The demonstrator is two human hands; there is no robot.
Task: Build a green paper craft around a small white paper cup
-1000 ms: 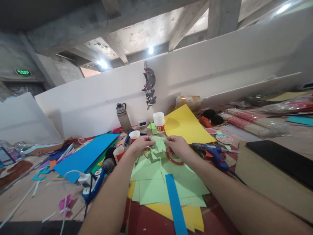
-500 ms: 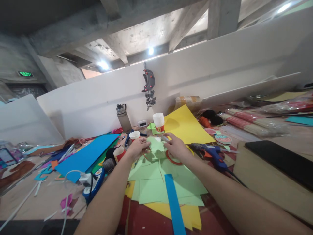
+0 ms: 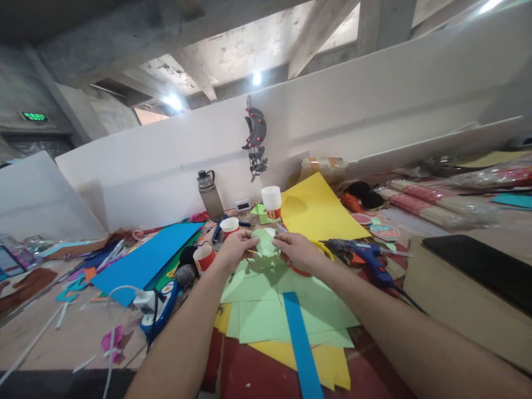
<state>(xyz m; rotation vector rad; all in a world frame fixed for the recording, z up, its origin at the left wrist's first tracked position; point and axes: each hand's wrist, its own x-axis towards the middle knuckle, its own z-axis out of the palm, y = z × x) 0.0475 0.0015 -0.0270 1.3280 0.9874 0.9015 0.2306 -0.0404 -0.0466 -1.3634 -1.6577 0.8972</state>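
Note:
My left hand (image 3: pixel 236 247) pinches the left edge of a small light green paper piece (image 3: pixel 264 244) with a rounded outline. On its other side, my right hand (image 3: pixel 298 250) grips the right edge between thumb and fingers. The piece is raised above a pile of light green paper sheets (image 3: pixel 266 321). Something white shows just behind it, too small to name. Partly hidden under my right hand is a red-orange ring-shaped handle (image 3: pixel 300 271). A blue paper strip (image 3: pixel 300 338) lies across the front of the pile.
Paper cups (image 3: pixel 204 256) stand to the left, and a cup stack (image 3: pixel 271 202) behind. A yellow sheet (image 3: pixel 322 208), a blue glue gun (image 3: pixel 372 263) and a black slab (image 3: pixel 477 266) lie to the right. Left are a blue sheet (image 3: pixel 145 255) and a power strip (image 3: pixel 164 310).
The green piece now faces me flatter and rounder, where before it looked folded or overlapped. My right thumb and fingers have come in closer to its edge. The view has shifted slightly.

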